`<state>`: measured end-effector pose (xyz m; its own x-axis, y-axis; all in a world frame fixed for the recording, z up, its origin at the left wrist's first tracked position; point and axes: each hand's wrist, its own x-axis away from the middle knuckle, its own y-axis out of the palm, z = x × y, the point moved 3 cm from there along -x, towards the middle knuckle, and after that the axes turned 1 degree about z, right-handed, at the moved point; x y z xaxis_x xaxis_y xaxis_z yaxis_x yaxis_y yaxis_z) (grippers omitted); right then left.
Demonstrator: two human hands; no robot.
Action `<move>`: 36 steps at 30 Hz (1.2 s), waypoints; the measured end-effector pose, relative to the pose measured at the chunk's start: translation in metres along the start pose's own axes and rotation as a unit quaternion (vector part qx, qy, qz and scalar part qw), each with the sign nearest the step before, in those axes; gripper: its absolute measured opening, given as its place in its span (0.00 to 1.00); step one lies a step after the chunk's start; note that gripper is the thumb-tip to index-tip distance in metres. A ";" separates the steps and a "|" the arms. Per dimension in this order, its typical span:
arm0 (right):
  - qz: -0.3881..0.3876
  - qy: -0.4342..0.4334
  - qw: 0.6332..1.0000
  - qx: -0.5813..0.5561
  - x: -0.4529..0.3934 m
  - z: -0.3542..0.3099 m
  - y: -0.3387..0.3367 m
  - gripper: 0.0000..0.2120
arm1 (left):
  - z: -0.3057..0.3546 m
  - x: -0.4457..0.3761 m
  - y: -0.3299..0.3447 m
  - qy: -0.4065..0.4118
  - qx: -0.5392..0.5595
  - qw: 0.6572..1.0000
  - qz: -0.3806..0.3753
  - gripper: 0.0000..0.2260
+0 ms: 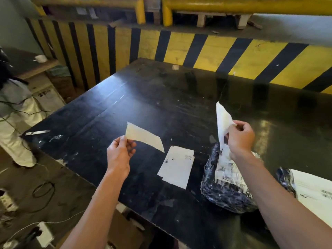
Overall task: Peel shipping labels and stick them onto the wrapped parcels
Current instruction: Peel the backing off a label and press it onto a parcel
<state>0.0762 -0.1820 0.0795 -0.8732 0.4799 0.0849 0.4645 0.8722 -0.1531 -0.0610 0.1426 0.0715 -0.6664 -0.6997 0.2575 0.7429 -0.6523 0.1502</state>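
My left hand [120, 153] pinches a curved, pale sheet [143, 136] by its lower left corner, held above the black table [125, 108]. My right hand [239, 137] grips a white sheet [223, 121] that stands upright, its lower end over a parcel wrapped in black plastic [226, 193]. Which sheet is the label and which the backing I cannot tell. That parcel bears a printed label [227, 174] on top. A small stack of white labels [177, 167] lies flat on the table between my hands. A second wrapped parcel [285, 177] with a large white label sits at the right edge.
A yellow-and-black striped barrier [197, 49] runs along the far side of the table. A person in pale clothes [12, 112] stands at the left. Cables and a white power strip [45, 234] lie on the floor, with a cardboard box [125, 232] under the table's near edge.
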 end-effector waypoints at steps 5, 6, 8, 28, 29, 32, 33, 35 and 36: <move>-0.145 -0.078 0.980 0.113 0.046 0.012 0.059 0.08 | -0.004 0.003 0.016 0.026 -0.020 0.999 -0.015 0.06; -0.176 -0.084 0.971 0.138 0.054 0.021 0.070 0.08 | -0.005 0.004 0.019 0.030 -0.029 0.999 -0.022 0.06; -0.224 -0.067 0.957 0.171 0.066 0.040 0.086 0.09 | -0.007 0.007 0.025 0.034 -0.041 0.998 -0.033 0.07; -0.418 -0.181 0.791 0.408 0.146 0.152 -0.018 0.10 | -0.026 0.037 0.076 0.028 -0.098 0.987 -0.126 0.05; -0.414 -0.198 0.787 0.413 0.146 0.151 -0.026 0.10 | -0.029 0.042 0.081 0.028 -0.104 0.985 -0.136 0.05; -0.417 -0.220 0.770 0.430 0.148 0.155 -0.050 0.13 | -0.036 0.057 0.093 0.028 -0.113 0.978 -0.170 0.05; -0.413 -0.232 0.761 0.443 0.147 0.158 -0.058 0.13 | -0.037 0.063 0.098 0.029 -0.113 0.976 -0.182 0.06; -0.391 -0.254 0.748 0.473 0.144 0.165 -0.077 0.13 | -0.036 0.074 0.106 0.031 -0.113 0.973 -0.200 0.07; -0.375 -0.252 0.753 0.478 0.141 0.169 -0.087 0.13 | -0.036 0.081 0.110 0.030 -0.111 0.971 -0.209 0.06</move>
<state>-0.1120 -0.2061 -0.0621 -0.8942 -0.4210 0.1524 -0.2953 0.2988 -0.9075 -0.0349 0.0038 0.0749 -0.9143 -0.3715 0.1616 0.3792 -0.9251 0.0187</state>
